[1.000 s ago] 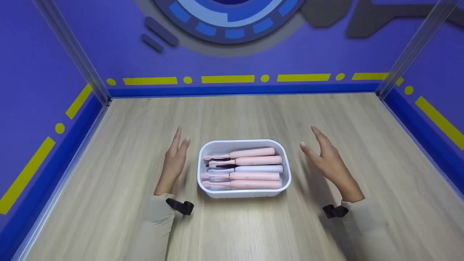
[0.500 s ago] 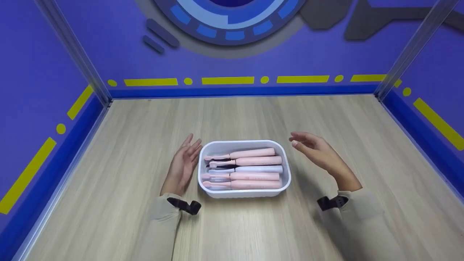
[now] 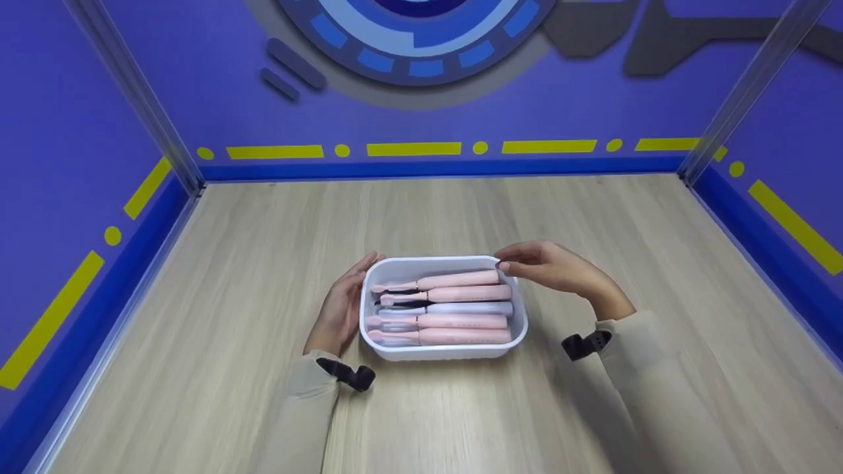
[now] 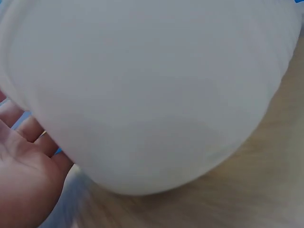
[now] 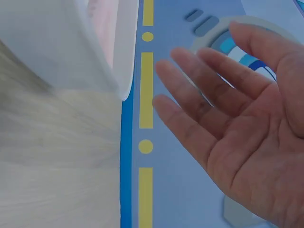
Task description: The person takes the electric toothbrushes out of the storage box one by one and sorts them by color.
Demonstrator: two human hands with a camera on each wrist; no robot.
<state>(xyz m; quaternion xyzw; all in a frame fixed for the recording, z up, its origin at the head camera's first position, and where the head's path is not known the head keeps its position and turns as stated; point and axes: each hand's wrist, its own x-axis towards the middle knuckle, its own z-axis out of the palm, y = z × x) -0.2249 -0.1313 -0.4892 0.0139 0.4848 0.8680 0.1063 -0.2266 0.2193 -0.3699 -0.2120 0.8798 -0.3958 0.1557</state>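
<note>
A white plastic bin (image 3: 442,353) stands on the table with several electric toothbrushes lying side by side in it. Most are pink, such as the front toothbrush (image 3: 464,336); one pale blue toothbrush (image 3: 471,309) lies in the middle. My left hand (image 3: 339,308) is at the bin's left end, its fingertips by the far left corner. In the left wrist view the bin's wall (image 4: 152,95) partly hides the extended fingers of that hand (image 4: 26,175). Over the far right corner is my right hand (image 3: 556,268), while the right wrist view shows its fingers (image 5: 190,126) loosely extended, holding nothing.
The wood-grain table (image 3: 421,415) is bounded by a blue-purple back wall (image 3: 421,125) and side walls with yellow stripes. Dark items, partly hidden, lie under the toothbrushes. A black wrist mount (image 3: 346,374) sits on the left sleeve, another mount (image 3: 586,345) on the right.
Both hands have moved inward from either side to the bin, the left to its left end, the right to its far right corner. The bin and toothbrushes have stayed in place.
</note>
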